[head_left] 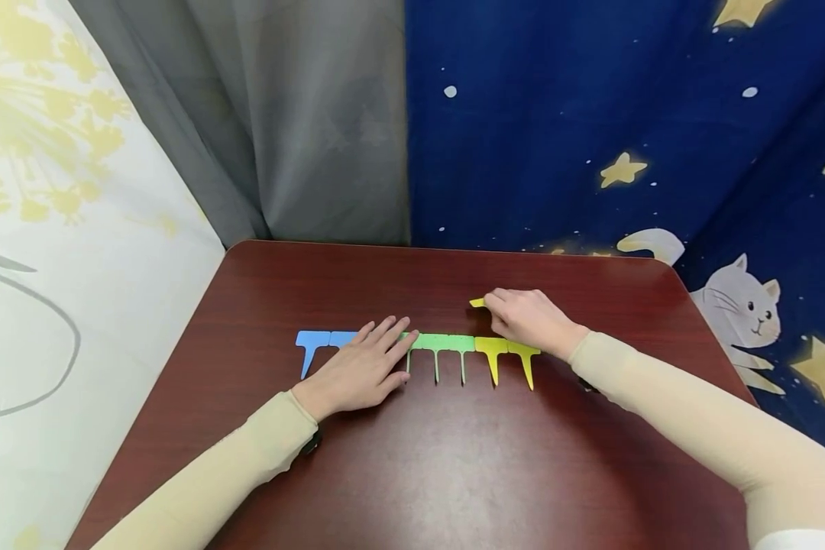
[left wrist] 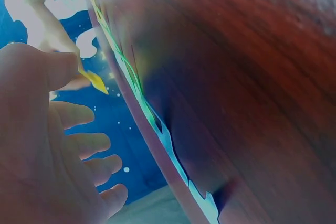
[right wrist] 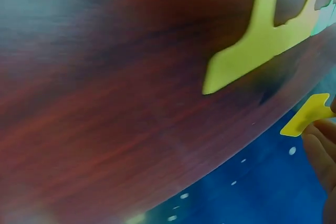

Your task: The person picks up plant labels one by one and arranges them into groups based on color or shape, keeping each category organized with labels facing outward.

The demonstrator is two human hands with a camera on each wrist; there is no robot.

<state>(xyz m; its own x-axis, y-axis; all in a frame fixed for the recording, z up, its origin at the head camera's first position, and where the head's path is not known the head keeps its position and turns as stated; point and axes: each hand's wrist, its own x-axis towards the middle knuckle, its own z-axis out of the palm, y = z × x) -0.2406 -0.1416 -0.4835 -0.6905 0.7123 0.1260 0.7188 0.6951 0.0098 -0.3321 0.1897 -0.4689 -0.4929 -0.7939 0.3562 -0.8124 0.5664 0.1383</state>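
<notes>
A row of T-shaped plant labels runs across the table, heads at the far side and stems toward me. Blue labels form the left end, green labels the middle and yellow labels the right end. My left hand is spread with straight fingers over where blue meets green, hiding part of the row; whether it touches the labels is unclear. Beyond the yellow end, my right hand pinches another yellow plant label, off the table. Its stem is hidden by the fingers.
The dark red-brown table has a rounded far edge. Behind it hang a grey curtain and a blue curtain with stars and a cat. A pale patterned wall or cloth borders the left side.
</notes>
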